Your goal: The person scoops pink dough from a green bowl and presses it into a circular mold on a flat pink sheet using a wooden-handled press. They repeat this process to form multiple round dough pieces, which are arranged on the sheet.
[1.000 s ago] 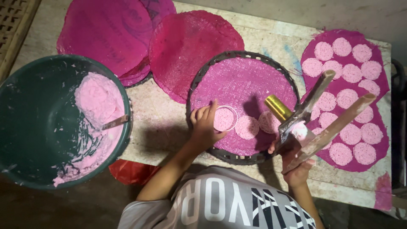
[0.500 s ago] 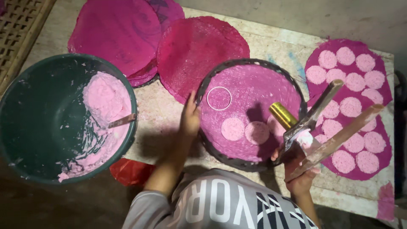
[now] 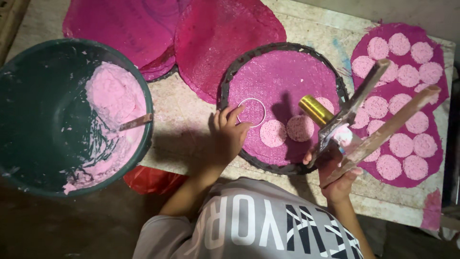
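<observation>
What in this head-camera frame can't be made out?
- Green basin: its left side is cut off by the frame edge.
- Stick in the pink paste: its lower end is buried.
- Right hand: palm hidden behind the scraper and wooden stick.
- Left hand: whether its fingertips touch the ring mould is unclear.

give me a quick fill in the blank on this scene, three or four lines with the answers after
1. The left hand rests at a thin ring lying on the round ______-coloured mat.
2. On that mat, beside the ring, lie ______ pale pink discs.
3. The right hand holds wooden sticks and a ______-coloured cylinder.
4. The pink paste sits in a dark green ______.

Missing words: magenta; two; gold; basin
</observation>
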